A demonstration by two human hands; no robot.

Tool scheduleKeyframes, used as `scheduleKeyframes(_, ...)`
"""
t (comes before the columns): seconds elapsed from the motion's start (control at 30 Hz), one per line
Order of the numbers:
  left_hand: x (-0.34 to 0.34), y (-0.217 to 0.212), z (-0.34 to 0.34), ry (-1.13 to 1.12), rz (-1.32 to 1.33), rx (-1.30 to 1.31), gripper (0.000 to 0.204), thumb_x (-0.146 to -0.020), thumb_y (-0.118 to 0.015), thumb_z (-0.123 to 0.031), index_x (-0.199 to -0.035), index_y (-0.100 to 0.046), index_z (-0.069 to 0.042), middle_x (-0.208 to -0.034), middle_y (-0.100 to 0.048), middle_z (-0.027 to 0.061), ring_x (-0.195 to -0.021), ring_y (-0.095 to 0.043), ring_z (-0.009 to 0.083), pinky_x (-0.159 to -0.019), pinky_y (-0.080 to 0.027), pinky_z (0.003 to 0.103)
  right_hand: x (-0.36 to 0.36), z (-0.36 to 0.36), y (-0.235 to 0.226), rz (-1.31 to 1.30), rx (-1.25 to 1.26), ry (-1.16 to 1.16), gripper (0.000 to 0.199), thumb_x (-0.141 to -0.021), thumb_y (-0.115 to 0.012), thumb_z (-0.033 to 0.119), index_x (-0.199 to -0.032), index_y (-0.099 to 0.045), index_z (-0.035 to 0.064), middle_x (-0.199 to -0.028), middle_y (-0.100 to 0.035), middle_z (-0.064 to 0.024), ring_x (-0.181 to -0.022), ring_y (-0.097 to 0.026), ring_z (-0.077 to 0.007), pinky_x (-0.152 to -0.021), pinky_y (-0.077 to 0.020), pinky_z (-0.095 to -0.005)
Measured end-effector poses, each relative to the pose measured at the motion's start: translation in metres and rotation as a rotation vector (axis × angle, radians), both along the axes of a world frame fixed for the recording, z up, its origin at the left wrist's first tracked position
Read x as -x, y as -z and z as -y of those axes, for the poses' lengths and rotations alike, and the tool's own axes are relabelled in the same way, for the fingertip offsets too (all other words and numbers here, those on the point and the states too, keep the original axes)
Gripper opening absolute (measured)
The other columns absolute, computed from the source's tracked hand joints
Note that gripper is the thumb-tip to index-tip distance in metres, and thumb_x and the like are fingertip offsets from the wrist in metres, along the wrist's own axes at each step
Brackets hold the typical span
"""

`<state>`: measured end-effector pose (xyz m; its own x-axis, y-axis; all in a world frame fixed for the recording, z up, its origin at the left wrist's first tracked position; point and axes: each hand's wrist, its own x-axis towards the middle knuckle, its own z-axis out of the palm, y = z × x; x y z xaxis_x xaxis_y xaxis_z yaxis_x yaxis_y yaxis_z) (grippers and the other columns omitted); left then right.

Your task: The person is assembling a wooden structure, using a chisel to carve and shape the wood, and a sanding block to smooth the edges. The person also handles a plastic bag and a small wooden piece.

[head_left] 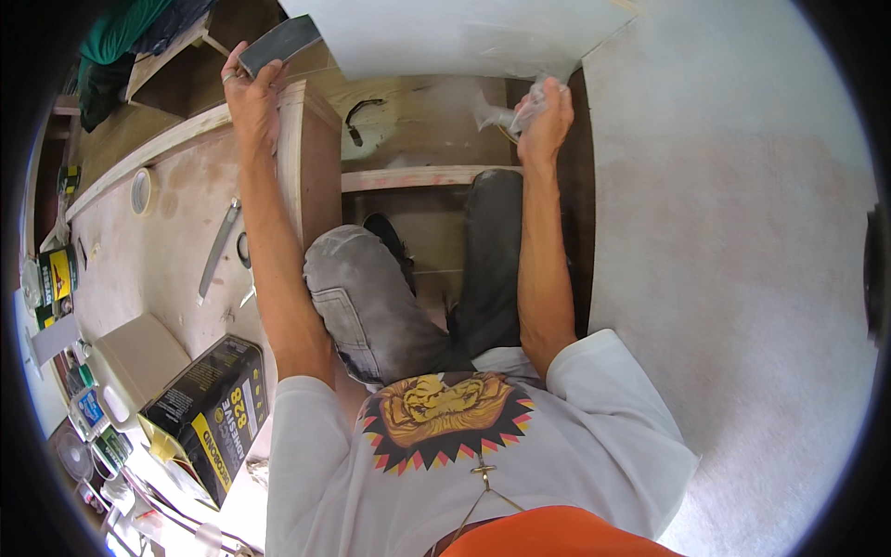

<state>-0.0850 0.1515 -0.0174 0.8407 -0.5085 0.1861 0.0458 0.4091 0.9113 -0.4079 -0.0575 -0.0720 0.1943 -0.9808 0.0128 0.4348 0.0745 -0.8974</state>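
Note:
My left hand (252, 88) grips a dark grey rectangular block (280, 45), which looks like a sanding block, at the far left above the corner of a wooden workbench. In my right hand (546, 125) is a crumpled piece of clear plastic (536, 100), partly hidden by my fingers, just below the edge of a white panel (427, 37). A loose flap of the plastic hangs out to the left of the hand. The two hands are well apart.
On the workbench (176, 232) at left lie a tape roll (142, 191), a handsaw blade (220, 251) and a black-and-yellow box (209, 418). Several bottles and cans crowd its far left. A large pale panel (724, 278) stands at right. A dark hooked object (355, 121) lies ahead.

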Motion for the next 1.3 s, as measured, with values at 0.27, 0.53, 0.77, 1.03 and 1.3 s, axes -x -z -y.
scheduleKeyframes(0.27,0.001,-0.002,-0.001,0.005,0.026,-0.031,0.068,-0.084,-0.068,0.009,-0.142,-0.032,0.000,-0.127,-0.051,0.0170,-0.113,-0.059,0.0261,-0.099,-0.056,0.042,0.019,-0.039,-0.004,0.008,-0.138,-0.022,0.019,-0.102,-0.055,0.025,-0.089,-0.053,0.0116,-0.074,-0.048,0.0034,-0.061,-0.047,-0.0082,-0.052,-0.0396,-0.0242)
scheduleKeyframes(0.53,-0.001,0.002,0.001,0.013,0.015,-0.003,0.067,-0.084,-0.069,0.008,-0.140,-0.034,-0.002,-0.126,-0.051,0.0160,-0.112,-0.058,0.0252,-0.098,-0.056,0.041,0.021,-0.063,0.020,0.073,-0.381,0.044,0.029,-0.100,-0.060,0.043,-0.105,-0.056,0.0153,-0.078,-0.050,0.0036,-0.060,-0.046,-0.0069,-0.050,-0.0389,-0.0240)
scheduleKeyframes(0.77,-0.001,0.002,0.000,0.027,-0.006,0.018,0.069,-0.082,-0.070,0.008,-0.140,-0.034,-0.003,-0.126,-0.051,0.0152,-0.112,-0.058,0.0247,-0.097,-0.056,0.040,-0.083,-0.064,-0.031,0.185,-0.441,-0.401,0.042,-0.100,-0.058,0.050,-0.110,-0.057,0.0097,-0.078,-0.048,0.0027,-0.059,-0.041,-0.0088,-0.051,-0.0332,-0.0255)
scheduleKeyframes(1.03,0.001,0.001,0.002,0.003,0.031,-0.001,0.065,-0.086,-0.065,0.011,-0.141,-0.032,0.001,-0.125,-0.052,0.0186,-0.113,-0.061,0.0275,-0.100,-0.056,0.042,-0.090,-0.026,-0.030,0.439,-0.366,-0.386,0.029,-0.100,-0.062,0.037,-0.091,-0.054,0.0101,-0.071,-0.045,0.0029,-0.056,-0.036,-0.0094,-0.050,-0.0287,-0.0273)
scheduleKeyframes(1.3,0.000,0.002,0.002,0.019,0.021,0.016,0.069,-0.081,-0.069,0.008,-0.140,-0.033,-0.001,-0.121,-0.053,0.0160,-0.108,-0.061,0.0245,-0.097,-0.057,0.040,-0.042,-0.038,-0.015,0.128,-0.115,-0.200,0.020,-0.101,-0.063,0.026,-0.091,-0.055,0.0113,-0.068,-0.043,0.0053,-0.054,-0.037,-0.0055,-0.048,-0.0287,-0.0245)
